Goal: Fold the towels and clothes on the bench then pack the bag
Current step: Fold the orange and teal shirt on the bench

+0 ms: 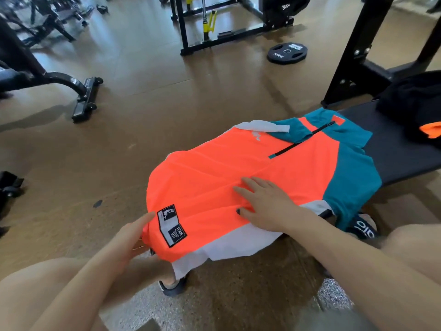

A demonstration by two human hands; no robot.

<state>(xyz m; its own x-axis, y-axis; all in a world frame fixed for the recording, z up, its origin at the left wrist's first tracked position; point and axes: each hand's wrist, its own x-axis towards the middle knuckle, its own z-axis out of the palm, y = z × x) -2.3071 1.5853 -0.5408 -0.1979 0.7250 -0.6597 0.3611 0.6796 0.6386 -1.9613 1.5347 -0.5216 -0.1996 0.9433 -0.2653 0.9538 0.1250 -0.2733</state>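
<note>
An orange, teal and white sports shirt (214, 177) lies spread over the near end of the black bench (391, 149), its hem hanging off the edge. My right hand (265, 204) rests flat on the orange fabric with straight fingers. At the shirt's lower left corner, beside a black-and-white patch (171, 225), my left hand (133, 237) grips the fabric, the index finger stretched along the edge. A dark garment with an orange spot (412, 108) is heaped at the bench's far end. No bag is in view.
Brown gym floor surrounds the bench. A 10 kg weight plate (287, 53) lies on the floor beyond it. A black rack (372, 53) stands behind the bench, and another bench frame (83, 91) is at the left. My sandalled feet show under the shirt.
</note>
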